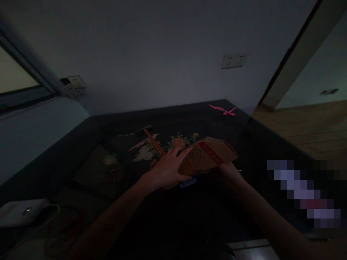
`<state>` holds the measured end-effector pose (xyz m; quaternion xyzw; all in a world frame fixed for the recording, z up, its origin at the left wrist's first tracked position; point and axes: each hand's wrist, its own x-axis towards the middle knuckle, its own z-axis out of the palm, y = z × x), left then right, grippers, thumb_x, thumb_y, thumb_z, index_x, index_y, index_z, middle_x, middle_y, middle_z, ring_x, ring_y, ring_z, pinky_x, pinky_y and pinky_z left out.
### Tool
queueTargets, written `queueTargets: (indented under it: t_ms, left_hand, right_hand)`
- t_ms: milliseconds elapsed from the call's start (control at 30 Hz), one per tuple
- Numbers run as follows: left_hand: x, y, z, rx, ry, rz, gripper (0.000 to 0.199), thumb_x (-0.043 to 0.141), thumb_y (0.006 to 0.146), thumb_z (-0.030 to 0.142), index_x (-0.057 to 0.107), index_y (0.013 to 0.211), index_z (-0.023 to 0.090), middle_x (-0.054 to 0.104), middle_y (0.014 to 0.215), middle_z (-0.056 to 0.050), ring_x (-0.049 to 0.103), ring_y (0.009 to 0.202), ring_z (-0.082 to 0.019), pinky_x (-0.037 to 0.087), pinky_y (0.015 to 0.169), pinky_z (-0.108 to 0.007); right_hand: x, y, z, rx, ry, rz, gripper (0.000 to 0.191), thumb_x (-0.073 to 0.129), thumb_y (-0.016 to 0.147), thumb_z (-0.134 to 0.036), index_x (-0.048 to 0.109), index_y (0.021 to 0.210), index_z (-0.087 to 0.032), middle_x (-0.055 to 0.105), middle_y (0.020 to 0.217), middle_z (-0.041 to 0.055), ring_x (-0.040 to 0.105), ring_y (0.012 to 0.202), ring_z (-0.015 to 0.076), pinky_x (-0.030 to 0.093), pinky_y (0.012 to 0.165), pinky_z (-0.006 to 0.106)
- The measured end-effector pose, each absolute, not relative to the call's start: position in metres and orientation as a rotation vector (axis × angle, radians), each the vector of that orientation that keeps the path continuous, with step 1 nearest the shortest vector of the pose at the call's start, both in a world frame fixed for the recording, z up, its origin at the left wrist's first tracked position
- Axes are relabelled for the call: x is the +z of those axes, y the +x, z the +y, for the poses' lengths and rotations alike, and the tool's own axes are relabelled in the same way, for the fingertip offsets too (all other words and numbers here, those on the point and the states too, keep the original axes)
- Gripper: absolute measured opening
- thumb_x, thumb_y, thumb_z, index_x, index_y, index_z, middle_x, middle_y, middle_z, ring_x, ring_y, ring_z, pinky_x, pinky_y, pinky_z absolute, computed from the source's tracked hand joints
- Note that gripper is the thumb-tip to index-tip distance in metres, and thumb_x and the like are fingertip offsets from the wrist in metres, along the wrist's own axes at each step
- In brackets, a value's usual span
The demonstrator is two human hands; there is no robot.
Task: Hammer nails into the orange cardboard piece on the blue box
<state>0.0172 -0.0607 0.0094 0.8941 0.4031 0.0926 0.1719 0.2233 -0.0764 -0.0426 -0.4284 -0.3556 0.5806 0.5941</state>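
A brown, dotted object with a red band [210, 153] lies on the dark glossy table [200, 213], near its middle. My left hand [172, 166] rests at the object's left side, fingers spread and thumb apart. At the lower right edge of the object is my right hand [225, 169]; its fingers are hidden beneath or behind it. Below my left thumb a blue label [188, 182] shows. A hammer with a wooden handle [153, 142] lies just beyond my left hand, its dark head pointing away.
A pink ribbon [228, 111] lies at the table's far right corner. Near the left front edge sits a white device [23, 213] with a cable. Small thin items [110, 175] lie left of my hands. Behind the table stands a wall with sockets [233, 61].
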Motion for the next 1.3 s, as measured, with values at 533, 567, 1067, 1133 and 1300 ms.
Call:
queueTargets:
  t_ms: [533,567,1067,1133,1300]
  left_hand:
    - [0.007,0.017,-0.06,0.28,2.552,1.128,0.091,0.069,0.069,0.044,0.018,0.144,0.032,0.04,0.133,-0.009,0.042,0.119,-0.028,0.038,0.099,-0.043]
    - [0.007,0.017,-0.06,0.278,2.549,1.129,0.092,0.069,0.069,0.044,0.018,0.144,0.032,0.04,0.133,-0.009,0.042,0.119,-0.028,0.038,0.098,-0.043]
    - [0.007,0.018,-0.056,0.183,2.536,1.136,0.101,0.071,0.063,0.055,0.014,0.144,0.035,0.039,0.136,-0.009,0.042,0.121,-0.032,0.037,0.098,-0.045]
    - [0.006,0.018,-0.056,0.164,2.544,1.118,0.102,0.07,0.063,0.055,0.012,0.144,0.035,0.037,0.138,-0.009,0.04,0.122,-0.032,0.035,0.099,-0.045]
    - [0.004,0.019,-0.056,0.139,2.568,1.087,0.103,0.07,0.063,0.056,0.01,0.144,0.035,0.034,0.141,-0.009,0.036,0.126,-0.033,0.034,0.1,-0.047]
  right_hand:
    - [-0.056,0.225,-0.07,1.374,-0.982,-0.741,0.037,0.068,0.07,-0.043,0.063,0.103,-0.029,0.068,0.111,0.0038,0.059,0.108,0.0275,0.047,0.088,0.043]
    - [-0.056,0.226,-0.07,1.369,-0.977,-0.742,0.037,0.069,0.069,-0.044,0.063,0.103,-0.029,0.068,0.111,0.004,0.059,0.108,0.0276,0.047,0.088,0.043]
    - [-0.051,0.244,-0.074,1.519,-1.078,-0.869,0.039,0.066,0.075,-0.037,0.06,0.112,-0.029,0.066,0.116,0.0054,0.065,0.098,0.0256,0.057,0.071,0.035]
    - [-0.052,0.246,-0.075,1.527,-1.102,-0.868,0.039,0.065,0.075,-0.036,0.06,0.113,-0.028,0.068,0.113,0.0054,0.067,0.091,0.0243,0.057,0.063,0.032]
    - [-0.051,0.249,-0.078,1.538,-1.095,-0.909,0.036,0.065,0.075,-0.035,0.063,0.11,-0.027,0.073,0.09,0.0039,0.065,0.056,0.0168,0.047,0.037,0.022]
